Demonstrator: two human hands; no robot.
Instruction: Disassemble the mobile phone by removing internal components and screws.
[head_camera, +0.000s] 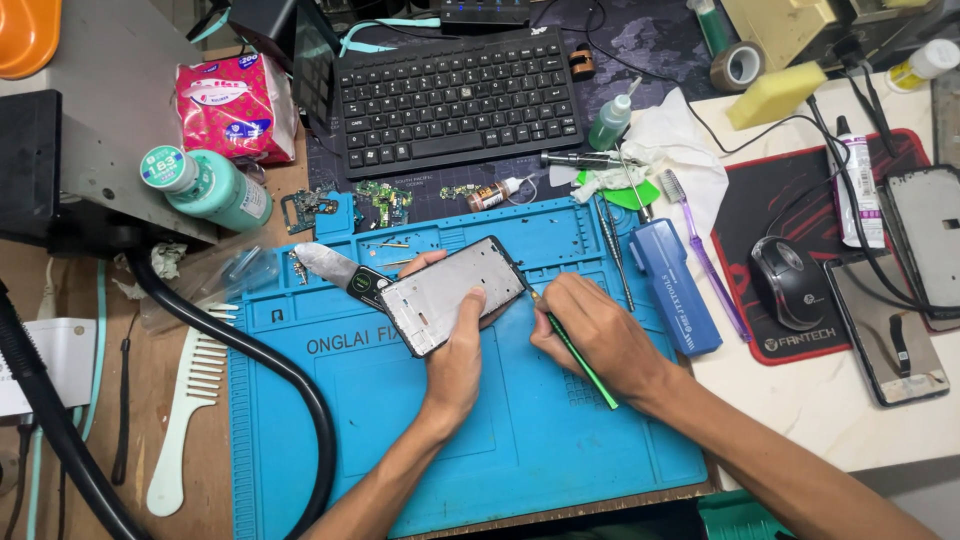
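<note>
At frame centre, phone frame (450, 295): light, stiff, probably fragile; gripped by edges in closed left hand (455, 350); green tool (575, 350) pinched in right hand (590, 330).

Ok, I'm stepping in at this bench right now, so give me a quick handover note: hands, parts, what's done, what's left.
Left hand: holds the phone frame tilted above the blue mat, grip around its lower edge.
Right hand: holds a green tool like a pen, tip at the frame's right edge.
Nearby: small circuit boards at the mat's top, metal scraper left of the frame, blue case to the right.
Done: frame looks stripped of boards.
Left: the edge work appears to be under way; how far along is unclear.
</note>
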